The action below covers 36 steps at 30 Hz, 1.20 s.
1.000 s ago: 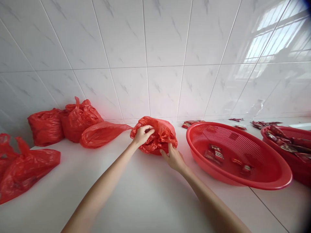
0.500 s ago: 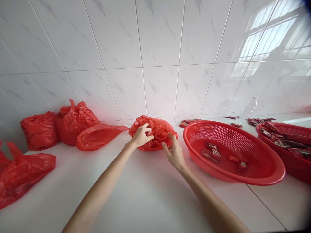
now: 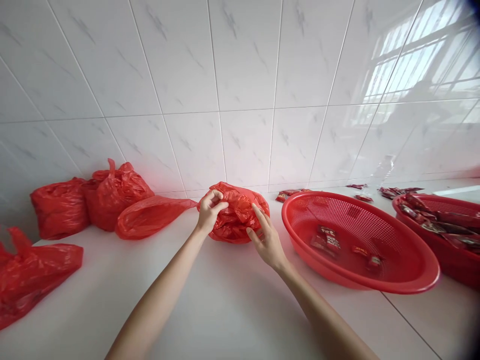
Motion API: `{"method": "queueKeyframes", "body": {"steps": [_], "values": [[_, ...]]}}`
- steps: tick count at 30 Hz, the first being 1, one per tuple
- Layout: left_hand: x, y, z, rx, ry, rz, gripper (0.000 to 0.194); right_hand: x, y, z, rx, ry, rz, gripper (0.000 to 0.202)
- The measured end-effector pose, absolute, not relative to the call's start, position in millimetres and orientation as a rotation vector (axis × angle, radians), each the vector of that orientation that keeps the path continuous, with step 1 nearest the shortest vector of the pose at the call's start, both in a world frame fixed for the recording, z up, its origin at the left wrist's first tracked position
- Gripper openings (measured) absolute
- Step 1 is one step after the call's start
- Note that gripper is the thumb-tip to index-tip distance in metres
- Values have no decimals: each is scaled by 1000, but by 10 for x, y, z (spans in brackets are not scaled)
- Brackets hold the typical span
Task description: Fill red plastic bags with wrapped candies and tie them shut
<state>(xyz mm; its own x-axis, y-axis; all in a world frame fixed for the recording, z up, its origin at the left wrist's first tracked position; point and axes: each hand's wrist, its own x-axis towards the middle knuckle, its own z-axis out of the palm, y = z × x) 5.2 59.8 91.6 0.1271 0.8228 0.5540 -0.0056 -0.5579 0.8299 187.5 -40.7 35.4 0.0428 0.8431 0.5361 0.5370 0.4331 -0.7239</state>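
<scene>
A crumpled red plastic bag (image 3: 238, 212) rests on the white counter against the tiled wall, with its upper folds gathered inward. At its left side, my left hand (image 3: 210, 211) has curled fingers closed at the bag's edge; what lies right between the fingertips is partly hidden. My right hand (image 3: 268, 239) is at the bag's right front, thumb and fingers apart, fingertips at the red plastic. Left of this bag lies a flat, loose red bag (image 3: 153, 216), its narrow end reaching my left hand.
Filled red bags (image 3: 116, 195) stand at the back left; another bag (image 3: 37, 275) lies nearer. A large red perforated basket (image 3: 356, 280) at right holds several small wrapped packets (image 3: 330, 240). Beyond it, a second basket (image 3: 442, 225) is heaped with packets. A clear bottle (image 3: 384, 167) stands behind.
My left hand has drawn slightly left and its fingers have lifted off the bag's middle. My right hand has lowered a little, and the bag's top looks more bunched.
</scene>
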Motion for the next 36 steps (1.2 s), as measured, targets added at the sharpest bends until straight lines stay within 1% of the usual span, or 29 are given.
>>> {"method": "queueKeyframes", "body": {"steps": [1,3,5,9,12,15,17,20,24,25,26,27,29,31,33,36], "values": [[64,604,917,1677,791,1517,23,1869,-407,340,-1247,-1655,336,58],[78,610,939,1634,764,1499,34,1864,-397,299,-1309,-1706,306,52],[71,613,984,1586,721,1463,39,1867,-371,242,-1384,-1733,294,51],[-11,643,1081,1535,748,1449,39,1874,-308,140,-1498,-1751,265,55],[-80,686,1110,1413,717,1477,41,1854,-303,130,-1544,-1764,262,52],[-116,719,1103,1246,609,1516,36,1828,-334,168,-1583,-1777,262,48],[-134,715,1103,1247,601,1501,32,1819,-356,198,-1614,-1767,266,43],[-189,646,1144,1478,697,1332,34,1814,-377,229,-1646,-1748,282,40],[-316,490,1244,2024,927,1015,56,1807,-375,242,-1698,-1726,238,43],[-341,460,1262,2138,996,967,57,1806,-368,240,-1718,-1718,217,44],[-360,440,1273,2220,1054,939,52,1808,-360,236,-1740,-1709,197,46],[-371,430,1276,2267,1085,942,43,1811,-349,229,-1758,-1700,179,47],[-374,440,1262,2259,1071,1043,27,1823,-326,212,-1775,-1686,142,49],[-364,472,1232,2164,1044,1212,24,1831,-310,200,-1783,-1687,121,49],[-351,495,1200,2098,1060,1334,23,1826,-311,205,-1782,-1684,96,44],[-319,475,1174,2195,1096,1288,17,1789,-355,244,-1725,-1633,16,31]]}}
